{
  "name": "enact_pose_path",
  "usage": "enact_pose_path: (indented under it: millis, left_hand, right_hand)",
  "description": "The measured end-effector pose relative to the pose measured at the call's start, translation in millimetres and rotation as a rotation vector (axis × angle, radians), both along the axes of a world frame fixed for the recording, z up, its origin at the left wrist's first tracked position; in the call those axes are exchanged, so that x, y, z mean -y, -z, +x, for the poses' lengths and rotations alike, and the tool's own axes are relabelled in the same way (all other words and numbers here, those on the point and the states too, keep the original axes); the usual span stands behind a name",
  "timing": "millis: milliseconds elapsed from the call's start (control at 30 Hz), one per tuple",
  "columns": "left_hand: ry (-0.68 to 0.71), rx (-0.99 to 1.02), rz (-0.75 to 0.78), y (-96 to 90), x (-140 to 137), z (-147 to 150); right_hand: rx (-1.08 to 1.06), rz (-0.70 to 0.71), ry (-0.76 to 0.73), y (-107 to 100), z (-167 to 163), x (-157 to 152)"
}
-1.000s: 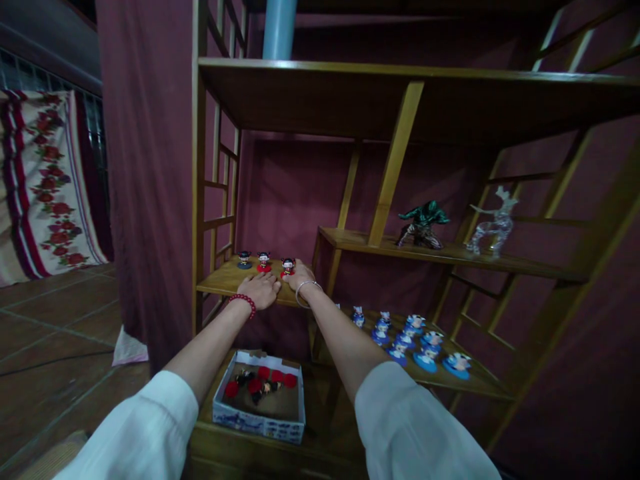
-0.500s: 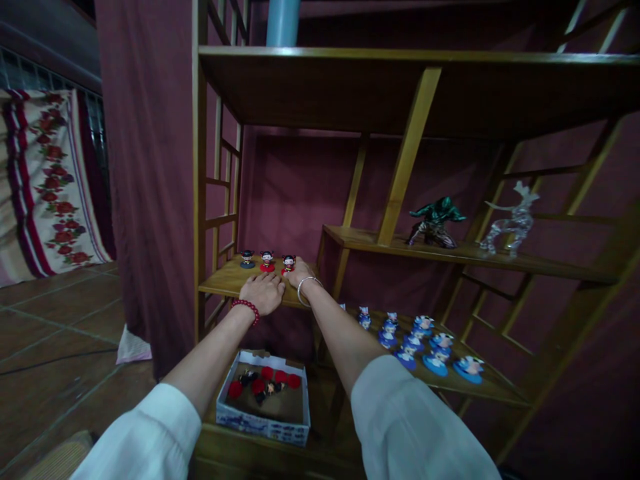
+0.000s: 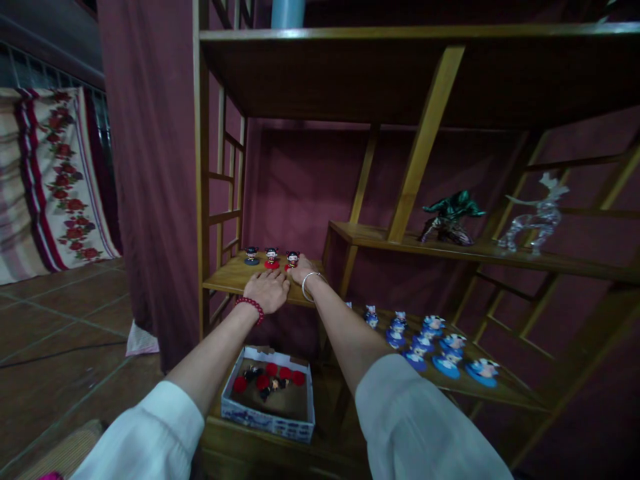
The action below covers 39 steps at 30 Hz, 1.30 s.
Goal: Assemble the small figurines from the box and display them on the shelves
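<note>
Three small black-haired doll figurines stand in a row on the left wooden shelf (image 3: pixel 233 277): one on a dark base (image 3: pixel 251 256), a middle one on a red base (image 3: pixel 271 259), and a right-hand one (image 3: pixel 292 261), also on red. My right hand (image 3: pixel 303 269), with a silver bangle at the wrist, has its fingers closed at the side of the right-hand figurine. My left hand (image 3: pixel 267 291), wearing a red bead bracelet, lies palm down at the shelf's front edge, fingers stretched out. Below, an open cardboard box (image 3: pixel 270 421) holds several loose figurines and red bases.
Several blue-and-white figurines (image 3: pixel 447 357) stand on the lower right shelf. Above them are a dark green crouching figure (image 3: pixel 454 217) and a clear deer statuette (image 3: pixel 535 217). A slanted wooden post (image 3: pixel 425 147) divides the unit. A maroon curtain (image 3: pixel 150 187) hangs at left.
The view has shifted slightly, so the shelf unit sits a little further right. Both hands stay at the left shelf, and the figurines keep their row.
</note>
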<state>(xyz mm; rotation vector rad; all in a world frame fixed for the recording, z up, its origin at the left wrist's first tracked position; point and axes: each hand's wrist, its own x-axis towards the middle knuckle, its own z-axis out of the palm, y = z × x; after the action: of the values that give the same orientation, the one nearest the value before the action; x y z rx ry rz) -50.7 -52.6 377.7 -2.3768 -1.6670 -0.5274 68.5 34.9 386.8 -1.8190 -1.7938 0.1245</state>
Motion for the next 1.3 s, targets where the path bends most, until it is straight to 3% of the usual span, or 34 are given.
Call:
enact_pose_path:
  millis: [267,567,933,1300]
  left_hand:
    - [-0.013,0.028,-0.056,-5.2,-8.0,-10.0]
    - [-0.207,0.034,-0.102,-9.0,-23.6,-35.7]
    - [-0.346,0.082,-0.196,-15.7,-38.6,-36.2]
    - [-0.364,0.092,-0.250,-18.5,-48.5,-37.3]
  right_hand:
    - [-0.038,0.012,-0.020,2.1,1.3,2.1]
    - [0.010,-0.027,0.013,-8.1,-1.5,14.7]
    - [0.030,-0.050,-0.012,-7.2,0.2,11.6]
    - [0.007,-0.021,-0.011,-9.0,0.7,18.1]
